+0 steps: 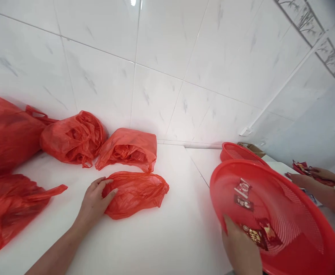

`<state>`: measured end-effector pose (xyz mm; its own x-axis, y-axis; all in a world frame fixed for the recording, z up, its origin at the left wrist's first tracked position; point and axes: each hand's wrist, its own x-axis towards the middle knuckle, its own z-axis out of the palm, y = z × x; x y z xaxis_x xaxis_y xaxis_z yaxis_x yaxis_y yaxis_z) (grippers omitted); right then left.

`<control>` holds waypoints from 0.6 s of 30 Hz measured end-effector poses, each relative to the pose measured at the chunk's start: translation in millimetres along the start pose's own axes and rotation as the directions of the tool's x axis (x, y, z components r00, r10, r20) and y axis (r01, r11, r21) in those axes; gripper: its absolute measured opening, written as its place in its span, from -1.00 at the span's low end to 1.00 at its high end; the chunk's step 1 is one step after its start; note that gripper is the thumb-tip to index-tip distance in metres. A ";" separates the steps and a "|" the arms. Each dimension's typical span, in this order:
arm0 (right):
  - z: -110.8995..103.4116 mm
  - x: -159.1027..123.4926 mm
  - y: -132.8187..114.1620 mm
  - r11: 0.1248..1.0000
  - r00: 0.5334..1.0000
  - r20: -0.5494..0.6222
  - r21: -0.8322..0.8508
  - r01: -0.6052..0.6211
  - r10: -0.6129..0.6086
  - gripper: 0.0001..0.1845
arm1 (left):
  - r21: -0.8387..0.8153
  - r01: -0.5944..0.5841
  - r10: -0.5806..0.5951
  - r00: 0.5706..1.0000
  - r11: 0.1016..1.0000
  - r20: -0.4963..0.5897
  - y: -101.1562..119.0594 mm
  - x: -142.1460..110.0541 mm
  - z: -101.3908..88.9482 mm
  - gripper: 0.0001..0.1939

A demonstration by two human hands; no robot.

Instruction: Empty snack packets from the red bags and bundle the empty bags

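Note:
My left hand pinches the near-left edge of a thin red plastic bag that lies on the white table. Its thumb rests over the bag's mouth, with the fingers along the outer edge. On the right, my right hand grips the rim of a large round red plastic basket, which is tilted toward me. Inside the basket are several small wrapped snacks, among them a red-and-white packet, a brown packet and a red packet.
Filled red bags stand along the wall: a large one, a bunched one and a smaller one. Another red bag lies at left. Behind my basket sits a second red basket. A co-worker's hands hold red packets at far right.

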<state>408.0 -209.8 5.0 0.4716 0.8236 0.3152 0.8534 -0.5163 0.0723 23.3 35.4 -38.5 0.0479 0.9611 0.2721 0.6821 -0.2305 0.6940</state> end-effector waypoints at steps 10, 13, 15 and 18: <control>13.5 -22.1 -2.0 0.980 0.982 0.036 -0.065 0.187 -0.185 -0.38 | 0.041 -0.027 0.027 1.000 0.999 0.006 0.8 1.7 -0.5 -0.52; 6.1 -12.3 1.4 0.989 0.987 0.066 -0.002 0.150 -0.149 -0.40 | 0.043 -0.019 0.018 1.000 0.999 0.011 1.9 0.8 -0.7 -0.53; -0.8 -5.0 4.8 0.993 0.986 0.118 0.043 0.113 -0.117 -0.42 | 0.041 -0.027 0.026 1.000 0.999 0.007 1.7 0.5 -0.6 -0.54; -12.4 8.8 12.3 0.992 0.982 0.164 0.100 0.079 -0.095 -0.48 | 0.032 -0.037 0.037 0.999 0.999 -0.001 0.6 0.2 -0.5 -0.56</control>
<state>419.9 -211.8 20.3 0.4182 0.8962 0.1479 0.9061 -0.4231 0.0018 23.4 35.4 -37.7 0.0724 0.9517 0.2985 0.7027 -0.2611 0.6619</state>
